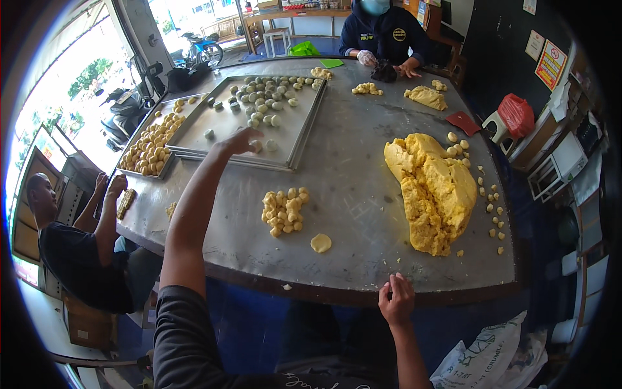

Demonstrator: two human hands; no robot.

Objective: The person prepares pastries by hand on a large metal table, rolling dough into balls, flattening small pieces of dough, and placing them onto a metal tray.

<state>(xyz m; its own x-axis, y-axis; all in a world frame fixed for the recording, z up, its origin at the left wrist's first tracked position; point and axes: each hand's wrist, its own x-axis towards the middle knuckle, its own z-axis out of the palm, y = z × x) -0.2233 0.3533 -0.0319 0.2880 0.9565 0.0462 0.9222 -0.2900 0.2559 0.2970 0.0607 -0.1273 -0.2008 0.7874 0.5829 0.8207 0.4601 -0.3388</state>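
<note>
My left hand (245,139) is over the large metal tray (304,139), fingers loosely curved and apart just above a pale ball (256,146) among scattered grey-green balls (265,98). At the table's near edge, my right hand (396,295) has slightly bent, parted fingers and holds nothing. A big cracked mass of yellow dough (434,194) lies beyond it. A flattened dough disc (321,243) sits beside a heap of small dough balls (285,211) on the metal table (343,168).
A second tray of golden balls (149,149) adjoins the large one. Co-workers work at left (84,266) and far side (382,35). Smaller dough portions (424,97) and a red scraper (463,122) lie on the table. A stool with a red bag (516,117) stands right, white sacks (479,353) below.
</note>
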